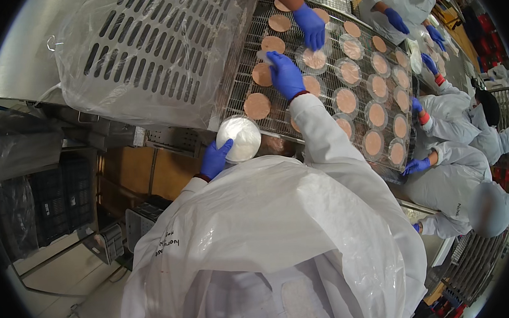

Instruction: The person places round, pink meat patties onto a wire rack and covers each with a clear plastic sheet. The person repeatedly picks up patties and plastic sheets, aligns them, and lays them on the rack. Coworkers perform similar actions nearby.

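My left hand (pixel 216 158), in a blue glove, grips a stack of clear round film sheets (pixel 240 139) by its lower left edge, at the near side of the wire conveyor belt (pixel 241 92). Above the belt is my right hand (pixel 285 75), also gloved, its fingertips pinching a clear film sheet (pixel 264 55) beside a round pink patty (pixel 273 45). Rows of patties lie on the belt. Those towards the right, such as one patty (pixel 346 101), have round clear film on them; the patties at the left, like the nearest patty (pixel 257 106), look bare.
A co-worker's gloved hand (pixel 312 26) touches a film-covered patty just beyond my right hand. Slotted metal under plastic sheeting (pixel 143 47) adjoins the belt on the left. Several co-workers in white coats stand right, one co-worker's hand (pixel 417 165) at the belt's edge. Black crates (pixel 60 201) stand lower left.
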`<state>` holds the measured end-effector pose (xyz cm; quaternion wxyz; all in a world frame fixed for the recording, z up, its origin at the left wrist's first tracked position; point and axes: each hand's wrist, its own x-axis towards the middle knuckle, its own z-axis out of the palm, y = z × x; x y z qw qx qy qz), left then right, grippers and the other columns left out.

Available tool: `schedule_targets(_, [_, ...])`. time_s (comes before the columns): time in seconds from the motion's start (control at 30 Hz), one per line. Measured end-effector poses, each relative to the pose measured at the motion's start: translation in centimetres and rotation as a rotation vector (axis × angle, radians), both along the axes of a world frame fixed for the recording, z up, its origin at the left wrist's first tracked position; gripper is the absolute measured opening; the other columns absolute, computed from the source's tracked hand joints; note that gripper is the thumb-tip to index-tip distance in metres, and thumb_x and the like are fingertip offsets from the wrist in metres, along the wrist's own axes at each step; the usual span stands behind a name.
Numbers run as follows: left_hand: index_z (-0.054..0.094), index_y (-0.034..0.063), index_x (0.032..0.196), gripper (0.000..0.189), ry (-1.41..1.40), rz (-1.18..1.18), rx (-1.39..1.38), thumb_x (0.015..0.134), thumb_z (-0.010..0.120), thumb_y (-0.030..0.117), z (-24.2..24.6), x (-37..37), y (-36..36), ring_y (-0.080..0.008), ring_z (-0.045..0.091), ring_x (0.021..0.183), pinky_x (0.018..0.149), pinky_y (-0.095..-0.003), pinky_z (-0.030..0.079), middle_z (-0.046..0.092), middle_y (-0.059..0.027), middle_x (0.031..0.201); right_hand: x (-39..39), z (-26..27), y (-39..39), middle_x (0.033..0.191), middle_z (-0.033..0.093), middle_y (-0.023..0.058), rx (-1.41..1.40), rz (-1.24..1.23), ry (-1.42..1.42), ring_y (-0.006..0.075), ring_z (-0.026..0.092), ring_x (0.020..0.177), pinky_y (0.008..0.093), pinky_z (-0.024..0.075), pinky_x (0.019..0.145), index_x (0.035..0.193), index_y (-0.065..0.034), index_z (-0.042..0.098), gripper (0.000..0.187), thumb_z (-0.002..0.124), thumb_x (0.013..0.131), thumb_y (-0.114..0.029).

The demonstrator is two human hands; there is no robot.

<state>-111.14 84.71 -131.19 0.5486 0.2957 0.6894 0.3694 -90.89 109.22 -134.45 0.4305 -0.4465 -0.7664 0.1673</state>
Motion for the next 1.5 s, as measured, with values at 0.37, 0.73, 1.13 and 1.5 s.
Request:
schedule_targets(0.37, [0.056, -0.0022, 0.114, 0.04, -0.082, -0.01, 0.037, 0.087, 0.063, 0.026, -3.9, -1.5, 1.3, -0.0157, 0.059, 0.092, 0.082, -0.03, 0.048, 0.063, -0.0097, 0.104, 0.6, -3.7, -11.2, 0.116, 0.057, 0.021, -0.364, 0.331, -0.428, 0.033, 0.055, 0.109, 0.0416, 0.0443, 0.091, 0.113, -0.0028, 0.056, 0.036, 0.05, 0.088, -0.028])
schedule_targets(0.73, [0.058, -0.0011, 0.113, 0.035, -0.157, 0.024, 0.061, 0.088, 0.062, 0.024, -3.2, -1.8, 2.2, -0.0142, 0.059, 0.092, 0.082, -0.0282, 0.048, 0.063, -0.0088, 0.104, -1.9, -0.9, -11.3, 0.089, 0.064, 0.0189, -0.518, 0.329, 0.294, 0.0256, 0.062, 0.078, 0.0346, 0.0478, 0.072, 0.109, 0.0001, 0.059, 0.03, 0.056, 0.087, -0.02])
schedule_targets(1.13, [0.058, -0.0015, 0.112, 0.035, -0.073, -0.019, -0.009, 0.088, 0.062, 0.023, -0.3, -0.6, 0.5, -0.0155, 0.06, 0.092, 0.083, -0.0295, 0.048, 0.064, -0.0091, 0.104, -2.1, -2.8, -0.3, 0.13, 0.047, 0.019, 0.007, 0.153, -0.418, 0.033, 0.047, 0.118, 0.038, 0.045, 0.093, 0.122, -0.0005, 0.049, 0.046, 0.057, 0.079, -0.014])
schedule_targets(1.5, [0.054, -0.0036, 0.116, 0.041, -0.036, -0.047, 0.055, 0.089, 0.06, 0.026, -0.3, 0.5, 1.5, -0.0159, 0.059, 0.094, 0.083, -0.0309, 0.047, 0.063, -0.0112, 0.107, 2.8, 0.6, -12.5, 0.108, 0.064, 0.0157, -0.669, 0.468, 0.061, 0.0288, 0.063, 0.095, 0.0342, 0.048, 0.085, 0.112, -0.0021, 0.06, 0.03, 0.058, 0.087, -0.019])
